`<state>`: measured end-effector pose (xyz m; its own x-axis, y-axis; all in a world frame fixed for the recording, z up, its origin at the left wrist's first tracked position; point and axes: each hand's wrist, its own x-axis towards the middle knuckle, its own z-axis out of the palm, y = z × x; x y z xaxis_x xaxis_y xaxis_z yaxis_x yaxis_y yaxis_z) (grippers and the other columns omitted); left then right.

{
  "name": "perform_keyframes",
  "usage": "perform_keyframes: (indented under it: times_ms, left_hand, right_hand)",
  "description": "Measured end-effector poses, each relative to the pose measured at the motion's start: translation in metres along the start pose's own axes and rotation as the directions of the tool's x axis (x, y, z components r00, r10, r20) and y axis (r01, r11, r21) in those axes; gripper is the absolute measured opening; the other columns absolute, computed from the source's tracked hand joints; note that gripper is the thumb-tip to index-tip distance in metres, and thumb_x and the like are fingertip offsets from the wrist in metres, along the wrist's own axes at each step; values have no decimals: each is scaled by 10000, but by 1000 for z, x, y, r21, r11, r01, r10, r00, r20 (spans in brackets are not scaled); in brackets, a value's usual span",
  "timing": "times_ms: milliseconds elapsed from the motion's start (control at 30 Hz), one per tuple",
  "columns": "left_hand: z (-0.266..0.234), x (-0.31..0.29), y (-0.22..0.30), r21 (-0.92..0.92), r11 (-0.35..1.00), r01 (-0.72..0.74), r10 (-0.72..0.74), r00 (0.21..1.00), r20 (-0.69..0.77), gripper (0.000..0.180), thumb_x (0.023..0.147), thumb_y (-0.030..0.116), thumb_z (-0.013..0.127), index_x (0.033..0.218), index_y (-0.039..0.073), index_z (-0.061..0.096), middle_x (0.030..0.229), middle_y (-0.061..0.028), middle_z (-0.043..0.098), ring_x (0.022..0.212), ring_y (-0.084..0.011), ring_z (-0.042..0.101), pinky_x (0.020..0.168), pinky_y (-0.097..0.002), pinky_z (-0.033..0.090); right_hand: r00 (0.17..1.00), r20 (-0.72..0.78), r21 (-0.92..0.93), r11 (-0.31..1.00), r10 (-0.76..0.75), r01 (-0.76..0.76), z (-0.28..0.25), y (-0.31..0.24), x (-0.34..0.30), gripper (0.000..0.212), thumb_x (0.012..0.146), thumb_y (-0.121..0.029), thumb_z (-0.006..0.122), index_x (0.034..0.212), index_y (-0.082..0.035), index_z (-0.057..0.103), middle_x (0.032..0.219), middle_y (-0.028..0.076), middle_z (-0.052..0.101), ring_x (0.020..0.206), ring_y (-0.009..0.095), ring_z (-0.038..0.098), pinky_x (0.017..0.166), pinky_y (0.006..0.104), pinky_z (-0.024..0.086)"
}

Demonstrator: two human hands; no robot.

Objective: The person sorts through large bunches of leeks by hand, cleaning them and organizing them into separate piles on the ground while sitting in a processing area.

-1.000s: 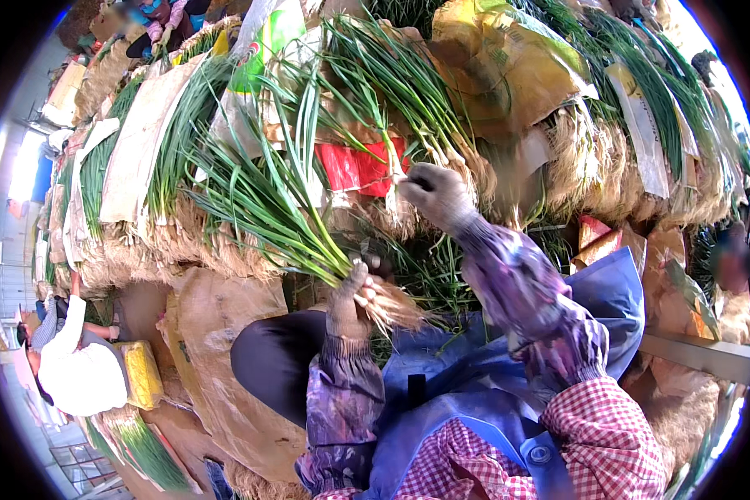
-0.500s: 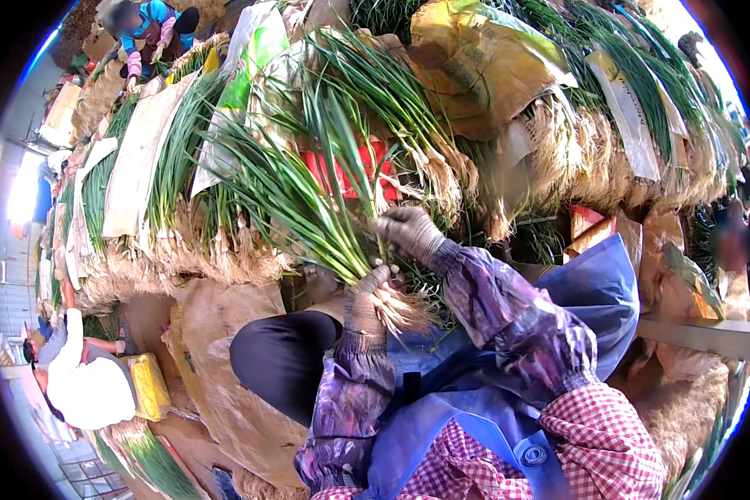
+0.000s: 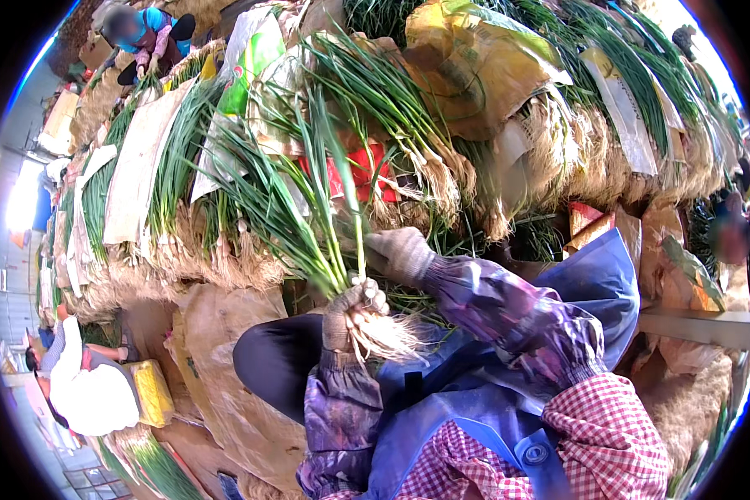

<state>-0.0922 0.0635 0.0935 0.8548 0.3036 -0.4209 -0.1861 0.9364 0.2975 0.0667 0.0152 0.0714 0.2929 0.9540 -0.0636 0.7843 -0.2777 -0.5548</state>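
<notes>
My left hand (image 3: 342, 321), in a grey-tan work glove, is wrapped round a bunch of green onions (image 3: 332, 262) just above the roots. The green leaves fan up and to the left, and the pale roots (image 3: 385, 335) hang out below the fist toward the right. My right hand (image 3: 402, 254), gloved the same way, is beside the rightmost stalk of the bunch. Its fingers are curled together and slightly blurred; what they pinch, if anything, is hidden. Loose green onions (image 3: 429, 158) lie just beyond both hands, roots toward me.
Long rows of green onions with matted roots (image 3: 550, 158) stretch left and right, partly covered by sacks (image 3: 467, 75). A red piece (image 3: 367, 171) lies under the loose onions. A metal bar (image 3: 700, 327) is at right. Co-workers (image 3: 92, 383) are at left and far left.
The bunch has turned more upright as my left hand shifted a little left and rolled, showing its fingers. My right hand has moved slightly left and down.
</notes>
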Motion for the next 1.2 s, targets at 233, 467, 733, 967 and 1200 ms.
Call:
perform_keyframes:
  times_ms: [233, 467, 733, 967, 1200]
  left_hand:
    - [-20, -1, 27, 105, 967, -231, 198, 946, 257, 244, 827, 229, 629, 818, 30, 487, 726, -43, 507, 663, -136, 450, 601, -269, 364]
    - [-25, 22, 12, 111, 968, -225, 226, 974, 9, 392, 845, 77, 593, 1210, 9, 465, 754, -29, 490, 680, -126, 444, 647, -274, 409]
    - [-44, 23, 24, 286, 952, -105, 163, 969, -184, 257, 786, 95, 697, 991, 107, 541, 708, -24, 530, 515, -57, 472, 418, -168, 384]
    - [-45, 42, -14, 331, 944, -7, 136, 920, -368, 234, 767, 40, 706, 953, 79, 569, 660, 13, 545, 478, -82, 469, 424, -201, 396]
    - [-63, 29, -23, 381, 923, -52, 153, 958, -241, 184, 758, 48, 704, 909, 66, 601, 758, -61, 598, 612, -159, 581, 530, -270, 499]
  right_hand:
    - [724, 545, -409, 888, 422, -210, 52, 127, -51, 233, 789, -372, 599, 814, -162, 697, 777, 87, 669, 691, 254, 644, 616, 393, 509]
    - [875, -208, -75, 885, 437, -460, -27, 32, 93, 433, 797, -514, 593, 942, -106, 592, 845, 130, 646, 825, 310, 627, 689, 428, 472]
    - [942, -76, 707, 684, 327, -180, -35, 69, 64, 259, 783, -262, 702, 925, -49, 662, 776, 54, 657, 733, 133, 612, 637, 297, 485]
    - [990, -135, 116, 993, 34, -19, 1, 28, -15, 164, 812, -210, 658, 862, -60, 616, 778, 125, 622, 718, 295, 628, 658, 355, 512]
    - [957, -259, 35, 992, 128, -123, -11, 32, -11, 293, 805, -221, 635, 1070, -128, 551, 862, 102, 647, 751, 276, 637, 668, 376, 513]
